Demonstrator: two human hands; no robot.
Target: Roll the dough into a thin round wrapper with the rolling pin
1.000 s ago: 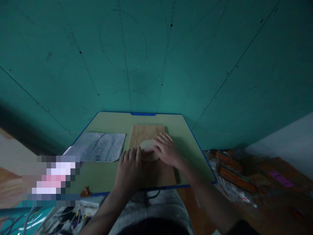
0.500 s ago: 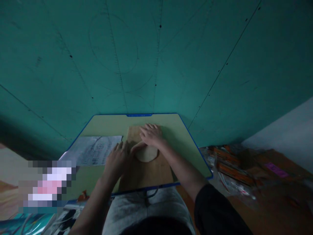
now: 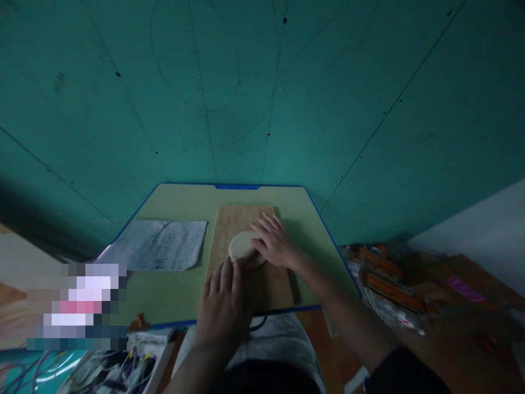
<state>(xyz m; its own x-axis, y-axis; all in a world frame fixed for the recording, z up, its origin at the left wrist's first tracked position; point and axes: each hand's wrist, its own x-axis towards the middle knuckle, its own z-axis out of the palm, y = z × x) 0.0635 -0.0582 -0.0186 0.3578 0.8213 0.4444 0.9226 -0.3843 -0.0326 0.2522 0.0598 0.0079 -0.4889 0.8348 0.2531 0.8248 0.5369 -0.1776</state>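
A flat round of pale dough (image 3: pixel 241 244) lies on a wooden cutting board (image 3: pixel 229 219). My left hand (image 3: pixel 221 287) is at its near left edge, fingers stretched forward side by side, with the fingertips touching the rim; the thumb is hidden. Over the right part of the dough rests my right hand (image 3: pixel 275 241), its fingers spread and lying partly on the dough and partly on the board. That hand covers the dough's right edge.
The board stands on a pale green table (image 3: pixel 184 200) with a blue edge, against a green wall (image 3: pixel 246 82). A printed sheet (image 3: pixel 164 246) lies left. Boxes and plastic-wrapped items (image 3: pixel 385 273) are on the floor at right. A bin of cables (image 3: pixel 127 366) sits lower left.
The raised left edge of the dough now lies flat. My left hand has moved to the near edge, and my right hand has shifted from the far edge to the right side.
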